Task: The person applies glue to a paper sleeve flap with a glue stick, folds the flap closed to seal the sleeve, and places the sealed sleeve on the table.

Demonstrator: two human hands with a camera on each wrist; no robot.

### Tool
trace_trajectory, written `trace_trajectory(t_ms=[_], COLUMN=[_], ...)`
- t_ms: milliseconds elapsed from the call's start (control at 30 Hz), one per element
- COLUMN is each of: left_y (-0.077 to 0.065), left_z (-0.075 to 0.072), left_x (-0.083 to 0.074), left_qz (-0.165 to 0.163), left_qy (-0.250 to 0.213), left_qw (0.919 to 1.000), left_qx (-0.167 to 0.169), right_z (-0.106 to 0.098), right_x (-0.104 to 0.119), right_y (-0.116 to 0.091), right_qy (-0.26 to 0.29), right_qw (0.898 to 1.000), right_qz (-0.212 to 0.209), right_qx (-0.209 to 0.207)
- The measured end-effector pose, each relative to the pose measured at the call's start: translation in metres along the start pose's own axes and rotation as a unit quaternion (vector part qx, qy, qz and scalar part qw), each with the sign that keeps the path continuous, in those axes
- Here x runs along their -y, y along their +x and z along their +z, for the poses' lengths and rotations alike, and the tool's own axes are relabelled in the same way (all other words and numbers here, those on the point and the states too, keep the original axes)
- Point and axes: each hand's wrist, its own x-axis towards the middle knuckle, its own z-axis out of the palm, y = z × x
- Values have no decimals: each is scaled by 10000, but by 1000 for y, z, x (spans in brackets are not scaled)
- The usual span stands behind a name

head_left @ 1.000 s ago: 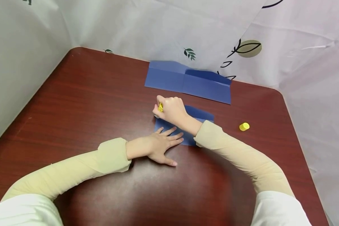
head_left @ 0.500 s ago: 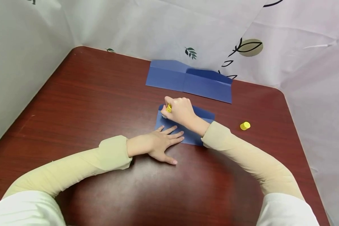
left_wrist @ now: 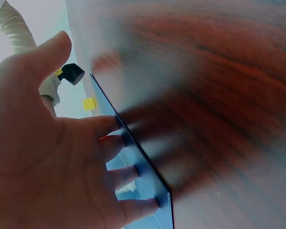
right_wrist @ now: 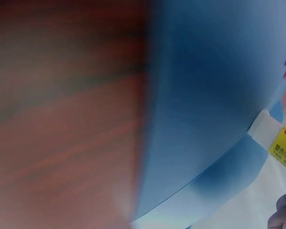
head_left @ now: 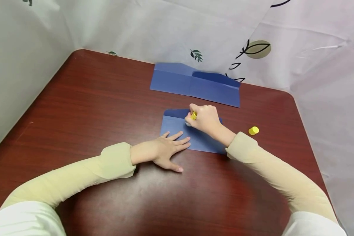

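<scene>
A blue envelope (head_left: 172,126) lies on the table, its flap (head_left: 175,113) folded open toward the back. My left hand (head_left: 166,152) is spread flat, with its fingertips on the envelope's near left part and the thumb on the wood. In a fist, my right hand (head_left: 207,118) grips a yellow glue stick (head_left: 194,115) just below the flap's crease. The right wrist view shows the glue stick (right_wrist: 285,149) tilted, its white end at the envelope's surface (right_wrist: 209,95). Its yellow cap (head_left: 254,130) stands to the right, apart from the envelope.
Two more blue envelopes, a left one (head_left: 170,82) and a right one (head_left: 215,91), lie side by side at the table's back edge. Their flaps are up near the pale patterned curtain (head_left: 153,32). The brown table (head_left: 106,98) has rounded far corners.
My right hand has slid the glue stick rightward from the envelope's left edge toward its middle, uncovering the flap's left part. My left hand keeps its place.
</scene>
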Motion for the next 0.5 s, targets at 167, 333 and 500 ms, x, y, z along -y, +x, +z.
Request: trace_trajectory(t_ms=[167, 333, 500], left_y=[1, 0, -1], left_z=[1, 0, -1], left_x=[2, 2, 1], left_qz=[-1, 53, 89], left_qy=[-22, -72, -103], left_qw=[10000, 10000, 9999], left_qx=[32, -14, 10], right_z=[-10, -21, -30], right_x=[-18, -34, -49], right_y=[-16, -30, -45], right_qy=[-166, -225, -242], right_qw=[9996, 9987, 9972], right_qz=[202, 436, 687], right_qx=[-98, -132, -140])
